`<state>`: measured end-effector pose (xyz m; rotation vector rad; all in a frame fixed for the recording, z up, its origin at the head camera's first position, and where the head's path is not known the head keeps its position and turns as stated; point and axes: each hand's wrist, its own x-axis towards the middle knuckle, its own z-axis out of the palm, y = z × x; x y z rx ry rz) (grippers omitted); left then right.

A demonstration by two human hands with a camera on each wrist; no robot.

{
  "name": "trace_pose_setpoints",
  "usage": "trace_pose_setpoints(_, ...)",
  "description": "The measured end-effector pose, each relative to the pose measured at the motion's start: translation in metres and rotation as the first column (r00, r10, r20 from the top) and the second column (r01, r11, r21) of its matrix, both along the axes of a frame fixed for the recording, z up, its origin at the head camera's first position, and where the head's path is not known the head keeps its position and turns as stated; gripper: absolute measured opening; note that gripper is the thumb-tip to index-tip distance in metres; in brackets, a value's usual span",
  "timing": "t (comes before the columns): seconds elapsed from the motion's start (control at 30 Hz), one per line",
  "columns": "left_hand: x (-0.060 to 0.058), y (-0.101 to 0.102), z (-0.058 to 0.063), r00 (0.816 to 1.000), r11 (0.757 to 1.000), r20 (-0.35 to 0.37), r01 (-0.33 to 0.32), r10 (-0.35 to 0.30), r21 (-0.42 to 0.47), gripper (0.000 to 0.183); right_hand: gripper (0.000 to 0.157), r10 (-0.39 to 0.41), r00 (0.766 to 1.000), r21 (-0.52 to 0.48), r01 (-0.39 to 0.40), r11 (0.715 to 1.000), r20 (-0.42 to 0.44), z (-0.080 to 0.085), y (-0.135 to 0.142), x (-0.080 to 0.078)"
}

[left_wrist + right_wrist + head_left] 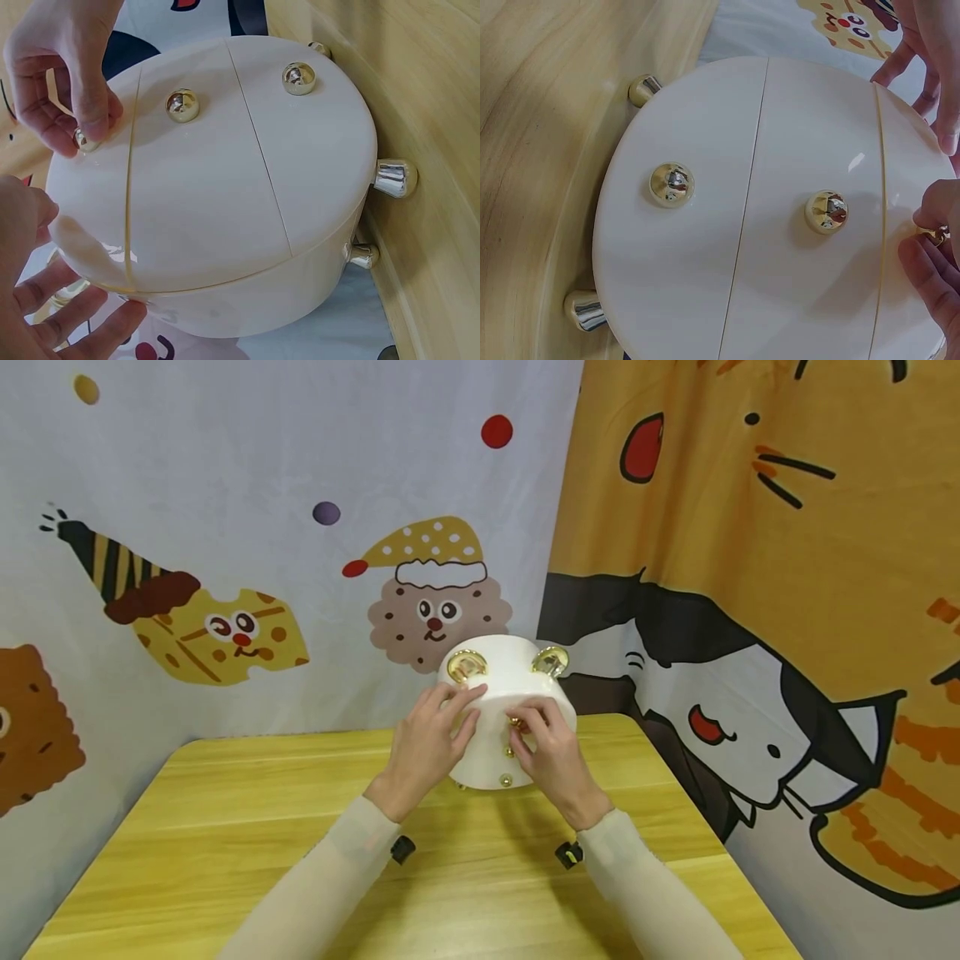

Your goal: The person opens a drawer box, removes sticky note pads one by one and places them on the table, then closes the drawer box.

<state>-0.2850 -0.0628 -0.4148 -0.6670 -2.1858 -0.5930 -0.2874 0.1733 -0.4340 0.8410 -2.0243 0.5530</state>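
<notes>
A white rounded drawer box [483, 752] stands on the table, its front crossed by two seams into three drawers, each with a round gold knob. My right hand [557, 758] pinches the top drawer's knob [85, 141] between thumb and fingers. Against the box's upper left edge, my left hand [431, 742] rests with its fingers spread and loosely bent. The middle knob [826, 211] and bottom knob [672, 184] are untouched. A thin gap-like line runs under the top drawer; whether it is pulled out, I cannot tell.
Two gold ear-like ornaments [467, 667] stick up from the box's top, and gold feet [395, 178] support it on the wooden table [300, 827]. Behind hang a white curtain [247, 468] with cartoon prints and an orange one [712, 518] at the right.
</notes>
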Motion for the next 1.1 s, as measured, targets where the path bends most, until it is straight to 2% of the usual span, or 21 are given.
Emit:
trace_pose_setpoints(0.4, -0.001, 0.0, 0.004, 1.0, 1.0, 0.013, 0.02, -0.021, 0.016, 0.034, 0.031, 0.007, 1.0, -0.003, -0.007, 1.0, 0.012, 0.003, 0.003, 0.004)
trace_pose_setpoints(0.63, -0.001, -0.003, 0.008, 0.997, 0.999, 0.065, 0.036, -0.037, 0.024, 0.032, 0.027, 0.01, 0.999, 0.003, -0.01, 1.0, 0.054, 0.002, 0.005, 0.008)
trace_pose_setpoints(1.1, -0.003, -0.01, 0.013, 0.994, 0.996, 0.071, 0.084, -0.085, 0.021, 0.036, 0.027, 0.022, 0.999, 0.004, -0.022, 1.0, 0.04, 0.004, 0.006, 0.013)
